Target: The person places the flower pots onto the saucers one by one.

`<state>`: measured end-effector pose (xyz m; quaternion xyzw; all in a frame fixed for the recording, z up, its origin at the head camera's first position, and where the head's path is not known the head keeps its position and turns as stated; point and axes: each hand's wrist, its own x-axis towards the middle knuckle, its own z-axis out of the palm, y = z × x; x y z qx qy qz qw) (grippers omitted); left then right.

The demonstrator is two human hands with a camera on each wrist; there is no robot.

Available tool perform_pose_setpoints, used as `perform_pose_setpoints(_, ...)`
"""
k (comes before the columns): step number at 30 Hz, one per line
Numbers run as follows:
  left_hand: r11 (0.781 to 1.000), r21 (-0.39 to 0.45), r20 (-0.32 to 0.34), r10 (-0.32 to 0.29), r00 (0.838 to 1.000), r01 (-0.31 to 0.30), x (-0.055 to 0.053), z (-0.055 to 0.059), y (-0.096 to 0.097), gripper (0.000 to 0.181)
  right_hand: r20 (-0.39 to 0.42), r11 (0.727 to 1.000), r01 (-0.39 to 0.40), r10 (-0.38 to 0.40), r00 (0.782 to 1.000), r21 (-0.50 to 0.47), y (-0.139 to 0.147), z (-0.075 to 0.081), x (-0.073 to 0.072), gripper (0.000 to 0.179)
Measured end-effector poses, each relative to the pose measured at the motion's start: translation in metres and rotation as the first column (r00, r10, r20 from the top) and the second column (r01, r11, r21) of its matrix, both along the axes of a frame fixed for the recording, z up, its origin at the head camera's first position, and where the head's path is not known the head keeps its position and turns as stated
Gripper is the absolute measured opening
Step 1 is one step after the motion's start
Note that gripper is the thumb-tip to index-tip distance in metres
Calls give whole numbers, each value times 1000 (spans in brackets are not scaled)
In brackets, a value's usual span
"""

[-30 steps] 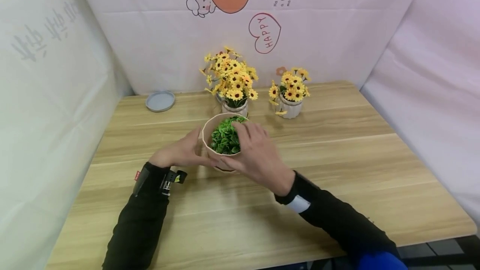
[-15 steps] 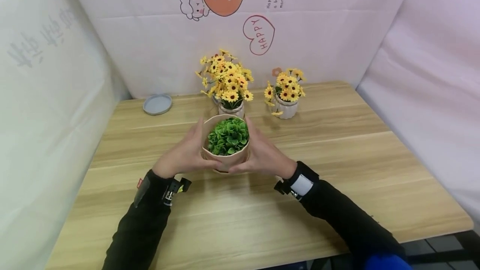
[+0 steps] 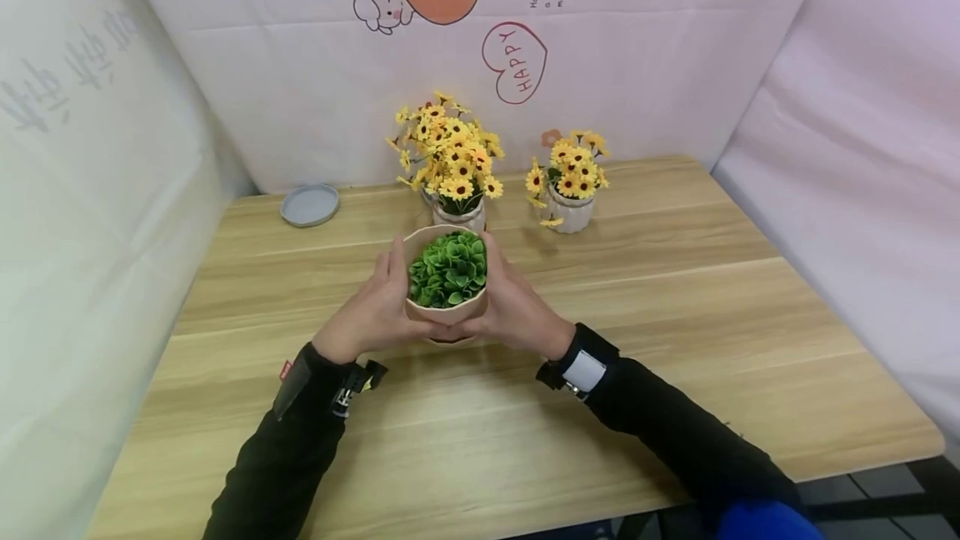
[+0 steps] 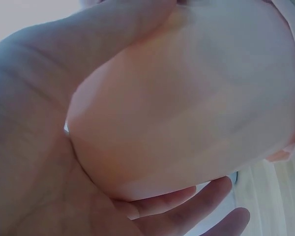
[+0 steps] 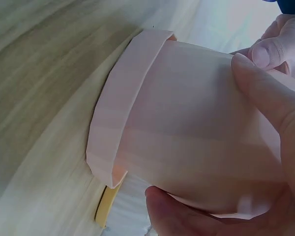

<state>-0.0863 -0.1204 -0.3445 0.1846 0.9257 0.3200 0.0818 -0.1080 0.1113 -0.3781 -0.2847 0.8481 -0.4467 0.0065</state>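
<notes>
Both hands hold a pale pink flowerpot (image 3: 447, 316) in front of me, one on each side. My left hand (image 3: 375, 307) wraps its left wall, with the thumb across the front. On the right wall, my right hand (image 3: 517, 305) grips in the same way, and the two thumbs meet at the front. A bushy green artificial plant (image 3: 448, 270) sits inside, below the rim. In the right wrist view, a pink saucer (image 5: 120, 108) with a faceted edge surrounds the pot's base, close to the wooden tabletop (image 5: 44, 113). The left wrist view is filled by the smooth pot wall (image 4: 187, 113).
Just behind the pot stands a whitish pot (image 3: 461, 217) of yellow flowers. A smaller pot (image 3: 568, 213) of yellow flowers is to its right. A grey round saucer (image 3: 310, 205) lies at the table's back left. Printed white cloth (image 3: 637, 65) hangs behind the table.
My right hand has moved from the leaves and rim down to the pot's right side and now grips it. The thumbs have come together in front. My left hand keeps its hold.
</notes>
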Motion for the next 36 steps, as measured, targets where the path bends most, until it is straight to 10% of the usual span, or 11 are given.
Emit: perform_pose_setpoints(36,993,1,28,121,992,-121,-25,1,-39,138,-47,997,-16,20,999,73,-48,3,-38,139)
